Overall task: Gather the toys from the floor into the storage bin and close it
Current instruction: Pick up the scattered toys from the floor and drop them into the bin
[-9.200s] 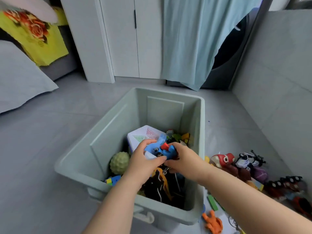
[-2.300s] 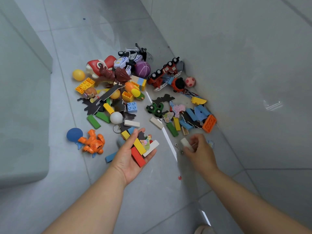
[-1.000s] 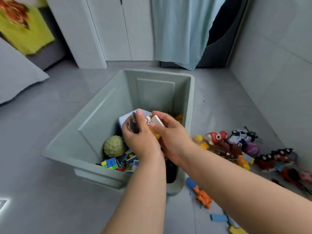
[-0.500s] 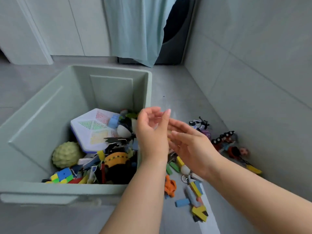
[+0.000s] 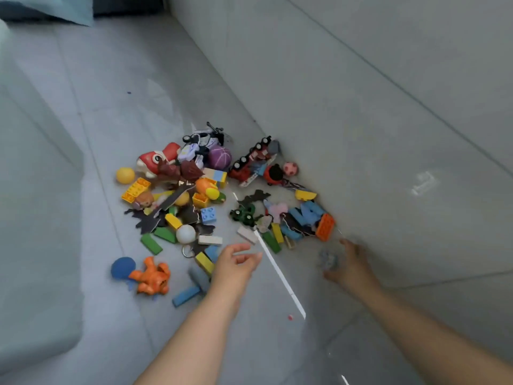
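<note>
Many toys [image 5: 206, 190] lay in a pile on the floor [image 5: 116, 79] by the wall [image 5: 361, 107], beside the storage bin [image 5: 33, 245]; much gathering and the closing were left. The left hand [image 5: 236, 263] hovered open above them. The right hand [image 5: 348, 266], well apart, was too blurred to judge.

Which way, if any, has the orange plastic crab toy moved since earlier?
No. The orange crab toy still lies beside the blue ball, near the green bin.

toys [image 5: 211, 201] on floor [image 5: 111, 93] | wall [image 5: 361, 107] right of toys, touching | storage bin [image 5: 33, 245] left of toys, apart
</note>
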